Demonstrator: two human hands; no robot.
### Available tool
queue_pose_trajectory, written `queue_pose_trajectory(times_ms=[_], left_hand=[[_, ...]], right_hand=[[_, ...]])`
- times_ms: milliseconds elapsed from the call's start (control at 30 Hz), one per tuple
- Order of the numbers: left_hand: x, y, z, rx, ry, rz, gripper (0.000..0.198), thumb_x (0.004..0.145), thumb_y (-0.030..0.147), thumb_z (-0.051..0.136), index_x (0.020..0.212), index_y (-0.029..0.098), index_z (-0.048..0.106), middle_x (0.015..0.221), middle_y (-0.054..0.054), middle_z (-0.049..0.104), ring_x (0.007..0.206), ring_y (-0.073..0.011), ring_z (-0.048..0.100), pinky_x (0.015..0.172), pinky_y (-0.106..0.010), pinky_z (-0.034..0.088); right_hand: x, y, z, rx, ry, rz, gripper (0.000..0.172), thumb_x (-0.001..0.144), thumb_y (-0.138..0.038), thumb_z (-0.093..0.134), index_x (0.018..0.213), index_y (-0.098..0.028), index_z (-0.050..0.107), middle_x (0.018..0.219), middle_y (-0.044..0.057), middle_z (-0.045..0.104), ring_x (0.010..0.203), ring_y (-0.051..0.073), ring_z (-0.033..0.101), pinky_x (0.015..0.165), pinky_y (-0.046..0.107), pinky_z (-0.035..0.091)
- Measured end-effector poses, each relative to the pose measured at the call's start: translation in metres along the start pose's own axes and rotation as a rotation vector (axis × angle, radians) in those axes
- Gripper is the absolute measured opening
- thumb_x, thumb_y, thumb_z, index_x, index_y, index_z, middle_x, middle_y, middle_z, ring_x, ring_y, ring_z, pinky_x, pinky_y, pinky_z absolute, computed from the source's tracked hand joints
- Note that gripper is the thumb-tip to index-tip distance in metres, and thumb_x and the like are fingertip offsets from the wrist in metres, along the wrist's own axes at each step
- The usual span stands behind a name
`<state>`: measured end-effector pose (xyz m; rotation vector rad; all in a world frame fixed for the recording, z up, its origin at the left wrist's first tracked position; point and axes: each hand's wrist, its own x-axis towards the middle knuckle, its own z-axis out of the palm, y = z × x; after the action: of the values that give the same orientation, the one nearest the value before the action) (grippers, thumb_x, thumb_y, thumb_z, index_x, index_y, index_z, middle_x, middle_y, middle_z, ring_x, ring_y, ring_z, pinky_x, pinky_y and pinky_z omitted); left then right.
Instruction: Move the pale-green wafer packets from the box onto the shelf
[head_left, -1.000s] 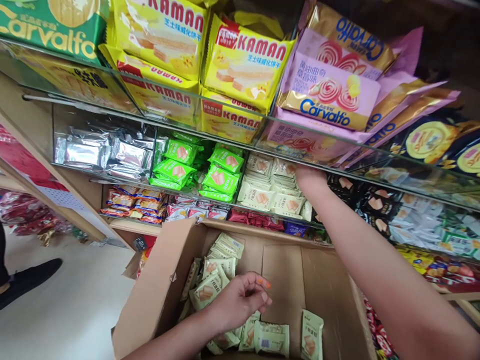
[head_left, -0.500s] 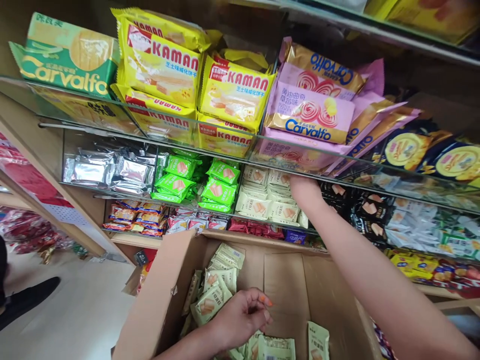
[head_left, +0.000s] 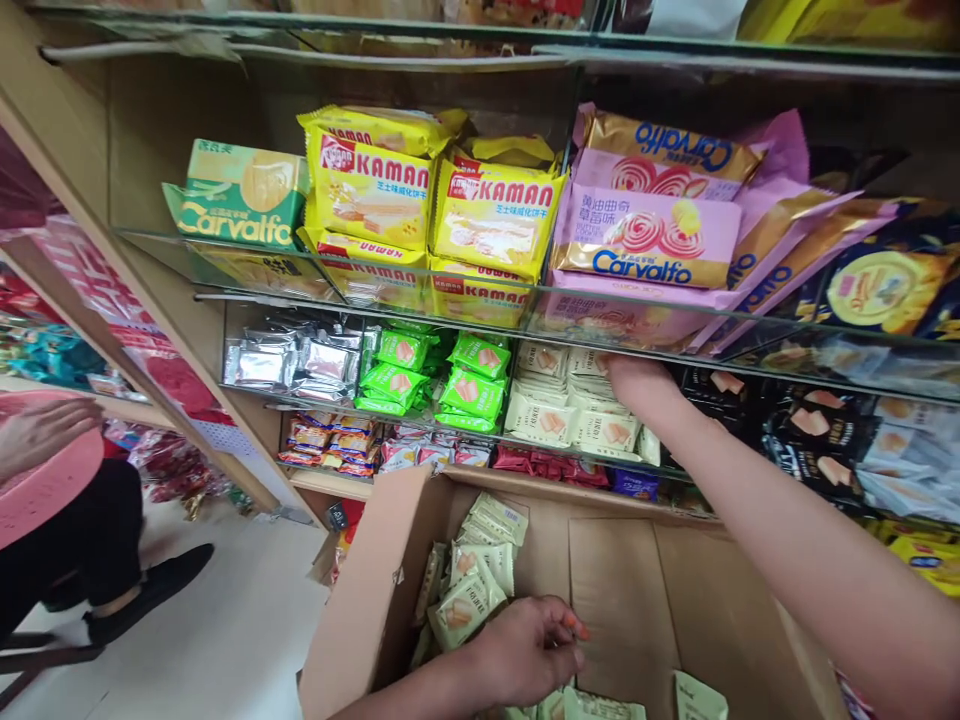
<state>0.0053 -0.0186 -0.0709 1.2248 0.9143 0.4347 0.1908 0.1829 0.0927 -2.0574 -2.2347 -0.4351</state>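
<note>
My right hand (head_left: 637, 387) reaches in under a glass shelf edge, at the right side of the compartment of pale cream wafer packets (head_left: 541, 420). Its fingers are hidden behind the glass and packets, so what they hold cannot be seen. Over the open cardboard box (head_left: 367, 600) hangs my left hand (head_left: 531, 645), fingers loosely curled with a gap to the thumb and nothing visible in it. Beside it, pale green-cream packets (head_left: 469, 605) are heaped along the box's left wall. More packets (head_left: 699, 697) lie at the bottom of the frame.
Yellow Kaman packs (head_left: 495, 215) and pink Carvalfo cookie bags (head_left: 652, 225) fill the shelf above. Green packets (head_left: 472, 380) and black packets (head_left: 810, 430) flank the cream ones. A seated person's leg and black shoe (head_left: 154, 590) are at left, with a pink fan-like object (head_left: 52, 470).
The view has swung left and up, so shelves and box appear further right and the person at left shows more. Both hands keep about the same places relative to shelf and box.
</note>
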Motion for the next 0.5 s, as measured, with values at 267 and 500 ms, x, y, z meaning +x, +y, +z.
queue_pose_trajectory(times_ms=[267, 500], left_hand=[[-0.007, 0.004, -0.011, 0.467, 0.118, 0.211, 0.021, 0.074, 0.02, 0.046, 0.085, 0.017, 0.063, 0.075, -0.002, 0.063, 0.064, -0.0136, 0.053, 0.059, -0.022, 0.039], [-0.003, 0.017, -0.025, 0.553, 0.366, 0.226, 0.021, 0.075, 0.016, 0.04, 0.079, 0.016, 0.06, 0.07, -0.003, 0.062, 0.065, -0.0151, 0.054, 0.059, -0.022, 0.041]], right_hand=[[-0.084, -0.023, -0.025, 0.034, 0.207, -0.02, 0.025, 0.084, -0.025, 0.036, 0.083, -0.013, 0.058, 0.083, 0.015, 0.058, 0.078, 0.025, 0.056, 0.062, 0.032, 0.04], [-0.24, -0.079, 0.066, 0.694, -0.51, -0.224, 0.013, 0.076, -0.021, 0.048, 0.085, -0.018, 0.056, 0.09, 0.007, 0.058, 0.085, 0.019, 0.054, 0.073, 0.027, 0.04]])
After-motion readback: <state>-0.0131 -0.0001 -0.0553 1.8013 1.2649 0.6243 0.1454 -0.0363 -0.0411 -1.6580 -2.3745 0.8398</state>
